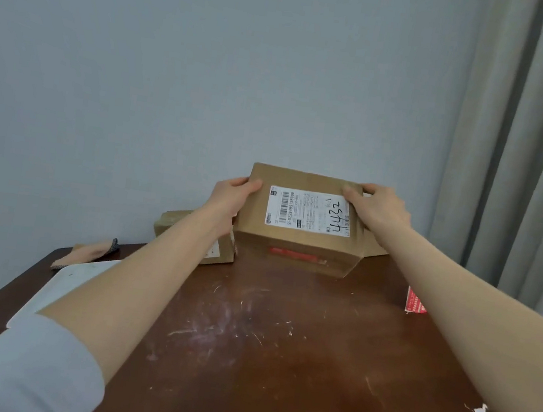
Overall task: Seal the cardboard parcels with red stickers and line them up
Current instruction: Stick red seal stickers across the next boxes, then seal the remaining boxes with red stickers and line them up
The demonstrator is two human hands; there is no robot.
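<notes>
Between the fingers of both hands, left hand (234,197) and right hand (377,208), a cardboard box (296,240) is gripped by its sides at the far edge of the table (279,345). Its near face already carries a red sticker (294,254), so sealing looks done. Lining it up beside the smaller box (219,251) by the left fingers seems left, with spare stickers (415,301) below the right fingers.

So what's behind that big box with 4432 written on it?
Behind the big box, held by the left hand and right hand, another cardboard piece pokes out at its right. The rest back there is hidden.
</notes>
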